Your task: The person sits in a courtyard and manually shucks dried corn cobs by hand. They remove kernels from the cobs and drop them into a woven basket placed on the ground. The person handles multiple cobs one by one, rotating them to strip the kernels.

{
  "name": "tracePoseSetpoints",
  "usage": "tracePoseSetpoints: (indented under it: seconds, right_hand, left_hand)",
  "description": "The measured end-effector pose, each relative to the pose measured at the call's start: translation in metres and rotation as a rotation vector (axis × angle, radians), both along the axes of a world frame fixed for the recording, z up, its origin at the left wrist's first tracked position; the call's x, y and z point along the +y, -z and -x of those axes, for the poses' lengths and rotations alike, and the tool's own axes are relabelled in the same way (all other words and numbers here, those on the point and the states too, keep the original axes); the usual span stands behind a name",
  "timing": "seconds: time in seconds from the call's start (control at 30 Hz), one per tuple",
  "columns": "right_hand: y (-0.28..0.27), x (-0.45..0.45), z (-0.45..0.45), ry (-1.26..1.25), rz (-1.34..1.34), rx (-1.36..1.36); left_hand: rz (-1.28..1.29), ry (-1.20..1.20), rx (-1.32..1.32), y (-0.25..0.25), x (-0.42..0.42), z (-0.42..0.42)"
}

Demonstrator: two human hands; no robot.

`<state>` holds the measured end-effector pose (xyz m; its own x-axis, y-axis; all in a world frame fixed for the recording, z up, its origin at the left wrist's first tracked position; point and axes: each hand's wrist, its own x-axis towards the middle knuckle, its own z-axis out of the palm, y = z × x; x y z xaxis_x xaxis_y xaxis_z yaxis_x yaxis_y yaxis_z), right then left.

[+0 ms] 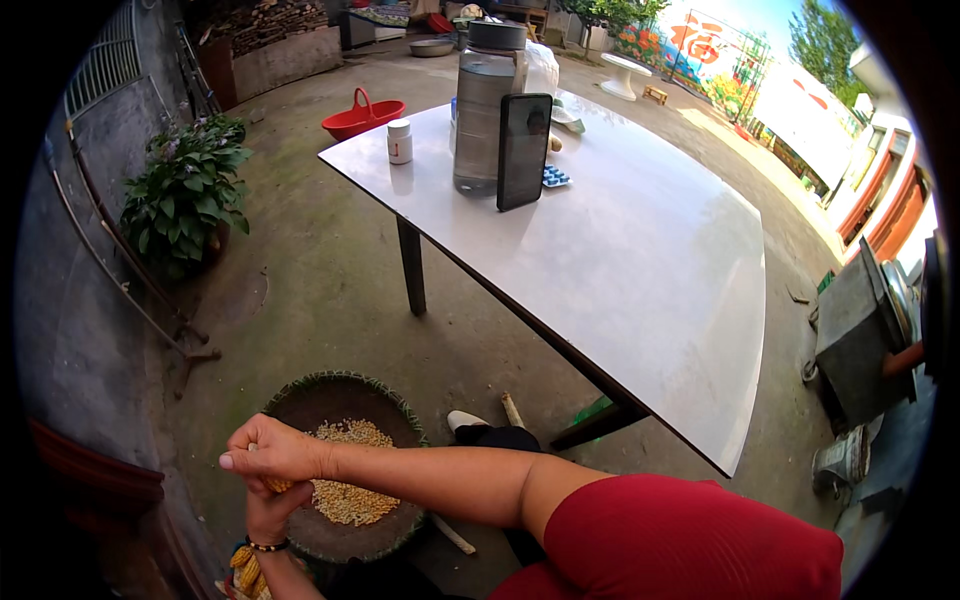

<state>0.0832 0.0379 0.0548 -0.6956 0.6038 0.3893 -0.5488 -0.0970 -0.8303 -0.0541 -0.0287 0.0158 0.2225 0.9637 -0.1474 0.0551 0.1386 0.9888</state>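
My right hand (281,448), reaching in from the right in a red sleeve, is closed around the upper end of a corn cob (278,484). Just below it, my left hand (271,510), with a beaded bracelet at the wrist, grips the same cob; the fingers hide most of it. Both hands are above the left part of a round, shallow basket (341,541) with a green-bound rim. Loose corn kernels (360,495) lie in a pile in the basket. Several yellow corn ears (247,571) are at the bottom edge, beside my left forearm.
A white-topped table (637,277) carries a large water bottle (480,120), an upright phone (523,150), a white pill bottle (400,142) and a blister pack (556,176). Bare cobs (454,534) lie on the floor near the basket. A potted plant (184,191) stands by the left wall.
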Motion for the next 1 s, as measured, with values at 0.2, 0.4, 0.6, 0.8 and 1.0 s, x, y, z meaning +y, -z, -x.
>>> tracePoseSetpoints:
  seconds: [0.2, 0.4, 0.6, 0.8, 1.0]
  right_hand:
    - [0.001, 0.002, 0.009, 0.124, 0.031, 0.009]
    - [0.001, -0.003, 0.011, 0.268, 0.131, 0.0]
    - [0.011, -0.009, 0.019, 0.477, 0.129, -0.008]
    - [0.014, -0.003, 0.017, 0.479, 0.119, -0.051]
    - [0.015, -0.002, 0.015, 0.46, -0.005, -0.109]
  left_hand:
    - [-0.343, -0.397, 0.241, 0.031, 0.004, -0.008]
    - [-0.474, -0.648, 0.454, 0.016, 0.006, -0.049]
    - [-0.432, -0.723, 0.174, 0.03, 0.013, -0.05]
    - [-0.426, -0.357, 0.494, 0.02, 0.016, -0.02]
    - [-0.143, -0.246, 0.071, 0.008, 0.012, -0.009]
